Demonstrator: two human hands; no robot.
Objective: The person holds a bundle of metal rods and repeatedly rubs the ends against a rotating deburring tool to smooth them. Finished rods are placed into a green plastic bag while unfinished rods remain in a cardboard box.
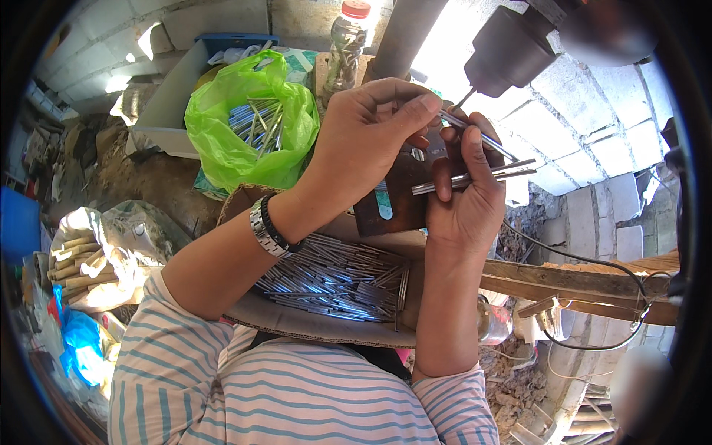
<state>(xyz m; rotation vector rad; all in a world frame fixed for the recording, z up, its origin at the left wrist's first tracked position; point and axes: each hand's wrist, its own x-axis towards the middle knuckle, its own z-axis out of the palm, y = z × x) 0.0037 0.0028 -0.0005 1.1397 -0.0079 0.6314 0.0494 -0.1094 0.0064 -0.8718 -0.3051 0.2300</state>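
Observation:
A thin metal tube [492,142] slants under the drill bit [465,99]. My left hand [371,119] pinches its upper end between thumb and fingers. My right hand [469,200] steadies the same tube with thumb and fingertips, while a few more metal tubes [513,169] lie gripped across its palm. Just above the hands hangs the dark drill chuck [512,50]; whether the bit touches the tube, I cannot tell. Beneath them is a dark metal drill table [368,215]. Many loose metal tubes [334,280] fill an open cardboard box [297,326] at my lap.
A green plastic bag [215,122] holding metal tubes stands beyond my left forearm, by a grey bin [167,111]. Behind is a red-lidded jar [344,55] next to the drill column [404,37]. At right, a wooden beam [571,285] runs past a black cable [586,248].

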